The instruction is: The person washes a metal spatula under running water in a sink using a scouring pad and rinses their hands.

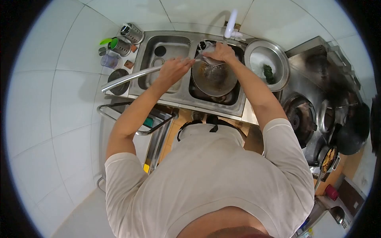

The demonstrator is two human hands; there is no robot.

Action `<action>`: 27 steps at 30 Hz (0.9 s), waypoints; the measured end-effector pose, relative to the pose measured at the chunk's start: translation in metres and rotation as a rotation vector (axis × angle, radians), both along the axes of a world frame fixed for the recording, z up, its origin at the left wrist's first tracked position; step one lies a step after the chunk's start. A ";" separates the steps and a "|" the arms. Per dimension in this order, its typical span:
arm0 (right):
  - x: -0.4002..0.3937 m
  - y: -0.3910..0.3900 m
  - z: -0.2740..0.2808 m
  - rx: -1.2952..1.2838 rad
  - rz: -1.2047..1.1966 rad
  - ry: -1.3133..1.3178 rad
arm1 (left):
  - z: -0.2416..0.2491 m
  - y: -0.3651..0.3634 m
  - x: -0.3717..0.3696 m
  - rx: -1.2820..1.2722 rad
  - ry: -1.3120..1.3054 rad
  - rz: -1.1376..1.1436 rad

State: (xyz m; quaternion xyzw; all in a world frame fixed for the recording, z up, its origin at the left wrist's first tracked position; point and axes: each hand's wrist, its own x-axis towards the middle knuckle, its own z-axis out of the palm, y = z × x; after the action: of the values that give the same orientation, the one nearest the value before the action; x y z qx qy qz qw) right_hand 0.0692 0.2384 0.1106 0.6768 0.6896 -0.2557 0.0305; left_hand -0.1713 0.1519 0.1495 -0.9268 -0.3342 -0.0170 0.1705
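Note:
My left hand (173,71) is closed around the long metal handle (131,79) of a utensil, which slants out to the left over the left basin. Over the right basin, my right hand (223,52) is closed at the utensil's head, pressing a pale, wet, cloth-like pad (208,49) against it. The head is mostly covered, so its exact shape cannot be made out. Beneath my right hand a round metal wok (214,81) with a brown-stained inside sits in the right sink basin (231,99). White suds-like patches show beside dark material at the basin's back.
A white faucet (231,24) rises behind the right basin. Right of it, a steel bowl (254,51) contains dark greens (268,73). Perforated steel holders (133,34) and a clear cup (110,61) stand at left. The stove (299,119) is at right, with a metal-framed cart (145,131) below left.

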 end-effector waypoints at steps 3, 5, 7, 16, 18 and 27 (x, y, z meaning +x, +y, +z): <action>-0.001 0.010 -0.019 0.023 -0.129 0.126 | -0.005 0.005 -0.004 0.046 -0.081 -0.001; 0.001 0.022 -0.043 0.101 -0.143 0.175 | -0.011 0.006 -0.011 -0.078 -0.040 0.153; 0.008 0.033 -0.072 0.195 -0.151 0.301 | -0.003 0.008 -0.019 -0.304 0.006 0.269; -0.004 -0.017 -0.039 0.511 -0.017 0.128 | -0.009 0.011 -0.014 -0.257 -0.038 0.346; 0.006 -0.024 -0.050 0.583 0.011 0.257 | -0.011 0.016 -0.016 -0.239 -0.026 0.365; 0.031 -0.024 -0.088 0.295 -0.033 0.176 | -0.015 0.015 -0.027 -0.100 0.010 0.346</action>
State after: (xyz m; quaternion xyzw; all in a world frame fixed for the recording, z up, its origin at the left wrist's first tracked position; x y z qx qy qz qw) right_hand 0.1007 0.2141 0.0223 0.6602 0.7084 -0.2104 -0.1340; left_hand -0.1987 0.1664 0.1347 -0.8629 -0.4881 0.0339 0.1264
